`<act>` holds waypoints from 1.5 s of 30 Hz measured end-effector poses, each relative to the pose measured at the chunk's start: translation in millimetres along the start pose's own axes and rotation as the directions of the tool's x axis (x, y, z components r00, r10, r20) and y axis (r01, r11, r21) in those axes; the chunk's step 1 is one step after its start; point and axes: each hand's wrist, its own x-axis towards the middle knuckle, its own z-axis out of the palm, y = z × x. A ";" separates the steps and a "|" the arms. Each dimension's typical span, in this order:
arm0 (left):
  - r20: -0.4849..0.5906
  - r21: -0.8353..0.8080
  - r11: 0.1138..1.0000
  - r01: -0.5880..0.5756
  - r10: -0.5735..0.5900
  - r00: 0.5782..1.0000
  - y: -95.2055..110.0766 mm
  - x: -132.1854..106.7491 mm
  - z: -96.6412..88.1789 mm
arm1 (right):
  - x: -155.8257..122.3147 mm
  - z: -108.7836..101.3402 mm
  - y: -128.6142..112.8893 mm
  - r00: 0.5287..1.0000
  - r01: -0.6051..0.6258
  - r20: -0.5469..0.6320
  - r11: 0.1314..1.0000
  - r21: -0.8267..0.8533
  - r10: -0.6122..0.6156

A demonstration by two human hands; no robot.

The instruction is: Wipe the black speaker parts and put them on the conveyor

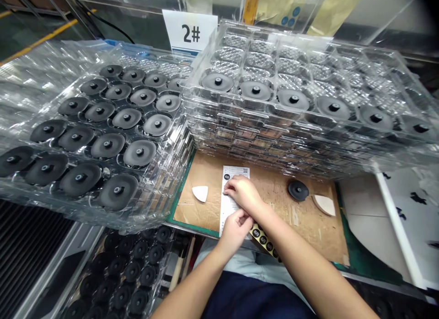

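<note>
A white printed sheet (pixel 234 171) lies on the brown cardboard, with a round black sticker (pixel 227 177) near its top left corner. My right hand (pixel 243 192) is over the sheet, thumb and fingers pinched together. At those fingertips shows the dark edge of what looks like another round black sticker (pixel 225 194). Closer to my body, my left hand (pixel 236 230) is closed at the end of a yellow strip of round black stickers (pixel 263 240), which runs down under my right forearm. The end of the strip in my left fingers is partly hidden.
One black disc-shaped part (pixel 298 190) and two pale wedge-shaped pieces (pixel 200 193) (pixel 324 204) lie on the cardboard (pixel 274 191). Stacked clear trays of black parts stand left (pixel 144 204) and behind (pixel 260 113). A "2#" sign (pixel 190 32) stands at the back.
</note>
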 end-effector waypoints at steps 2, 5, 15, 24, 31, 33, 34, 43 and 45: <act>-0.002 0.019 1.000 -0.022 0.022 1.000 0.5 -1.3 0.0 | -0.2 1.0 0.8 1.000 -0.010 -0.015 1.000 0.002 0.010; -0.013 0.068 0.995 -0.067 0.068 0.998 2.3 -4.7 1.0 | 1.8 3.2 3.2 0.999 -0.034 -0.041 0.999 0.015 0.034; -0.143 0.185 0.979 -0.084 0.111 0.983 4.1 -26.1 8.6 | 8.5 7.5 5.8 0.999 -0.031 -0.026 0.993 0.113 0.035; -0.196 0.138 0.988 -0.073 0.100 0.976 5.6 -19.3 4.0 | -37.9 -28.3 27.4 0.997 0.069 -0.052 0.911 0.406 -0.053; -0.122 0.108 0.994 -0.016 0.029 0.992 16.5 -20.5 4.3 | -103.3 -19.1 49.3 0.989 -0.053 -0.093 0.860 0.508 0.116; -0.051 0.095 0.995 0.029 -0.024 0.998 18.7 -18.4 1.8 | -108.2 -14.6 53.2 0.977 -0.083 -0.126 0.850 0.520 0.172; -0.014 0.089 0.995 0.054 -0.053 0.999 19.3 -17.0 0.3 | -109.0 -13.3 55.0 0.970 -0.093 -0.145 0.848 0.521 0.195; 0.024 0.061 0.990 0.129 -0.130 0.991 15.9 -12.5 -2.4 | -114.2 -13.8 49.4 0.892 -0.031 -0.416 0.941 0.338 0.179; -0.011 0.056 0.991 0.119 -0.119 0.993 14.9 -12.9 -0.6 | -118.9 -11.5 42.6 0.885 0.005 -0.450 0.962 0.272 0.123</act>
